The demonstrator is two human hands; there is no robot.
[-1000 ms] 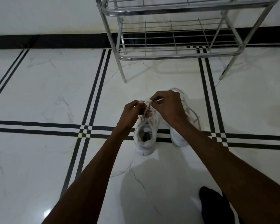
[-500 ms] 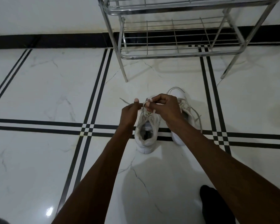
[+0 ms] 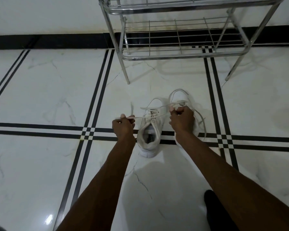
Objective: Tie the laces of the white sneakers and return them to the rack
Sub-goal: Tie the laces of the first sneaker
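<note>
Two white sneakers stand side by side on the floor, heels toward me. The left sneaker (image 3: 150, 137) shows its open collar. My left hand (image 3: 123, 127) is to its left, pinching one lace end (image 3: 137, 117) pulled taut. My right hand (image 3: 182, 121) is to the shoe's right, gripping the other lace strand with a loop. It covers much of the right sneaker (image 3: 188, 104), whose loose laces trail right. The metal shoe rack (image 3: 177, 55) stands just beyond.
The floor is glossy white marble tile with black stripe lines (image 3: 93, 130). A black skirting band (image 3: 48, 41) runs along the wall behind the rack. A dark foot (image 3: 213, 212) sits at the lower right near my right forearm.
My hands have moved apart from over the left sneaker's tongue, the left going left and the right going right, drawing the laces out taut.
</note>
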